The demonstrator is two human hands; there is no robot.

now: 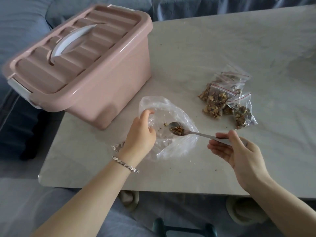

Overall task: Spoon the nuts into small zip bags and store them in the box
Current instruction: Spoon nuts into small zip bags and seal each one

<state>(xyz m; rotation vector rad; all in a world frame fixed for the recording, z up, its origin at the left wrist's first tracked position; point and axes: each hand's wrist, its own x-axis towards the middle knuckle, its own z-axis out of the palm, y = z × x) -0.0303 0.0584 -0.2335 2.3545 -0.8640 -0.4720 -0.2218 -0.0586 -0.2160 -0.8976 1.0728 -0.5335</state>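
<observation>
spoon (194,133) handle end hidden in right hand (239,152), box (82,57) contents unseen

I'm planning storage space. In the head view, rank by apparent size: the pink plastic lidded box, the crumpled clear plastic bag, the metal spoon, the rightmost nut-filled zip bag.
1. pink plastic lidded box
2. crumpled clear plastic bag
3. metal spoon and rightmost nut-filled zip bag: spoon longer, bag wider; unranked.

Pale, stone-patterned table (222,40) set before a blue-grey sofa (25,23). Two slippers (127,199) lie beneath its near edge. Light soft, even.
</observation>
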